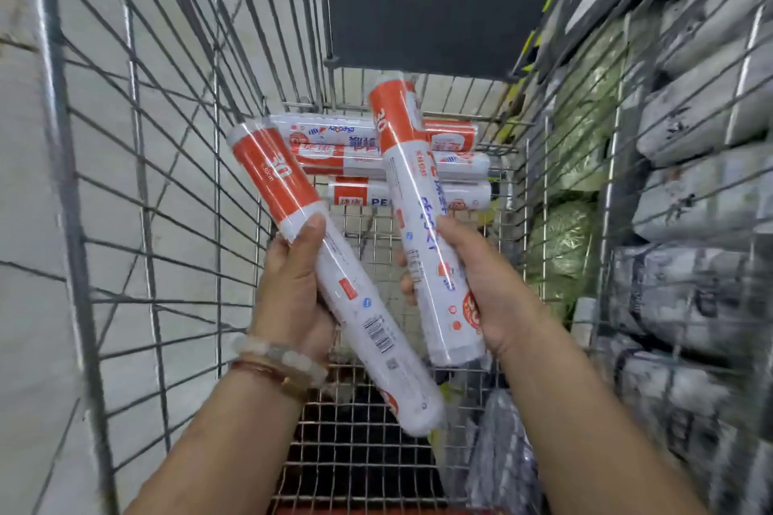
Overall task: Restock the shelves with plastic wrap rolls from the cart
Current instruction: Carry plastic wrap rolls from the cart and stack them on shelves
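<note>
Two forearms are shown entering from the lower edge, a bead bracelet (279,364) being worn on the left wrist. A plastic wrap roll (334,276) is gripped by the left hand (293,284), fingers curled round its middle and thumb pressed near the orange band; it is tilted, its lower end toward the camera. A second roll (422,217) is held by the right hand (485,284), wrapped round its lower half, nearly upright. Both rolls are held above the wire floor of the cart (167,180). Remaining rolls (359,151) are seen lying crosswise at the far end of the basket, several stacked together. Grey and green packaged goods (690,180) are visible beyond the right cart wall. The step in hand is judged to be the pick-up from the cart. For the next move, both rolls are to be lifted clear of the wire sides and carried to the shelf, which is not identifiable here.
</note>
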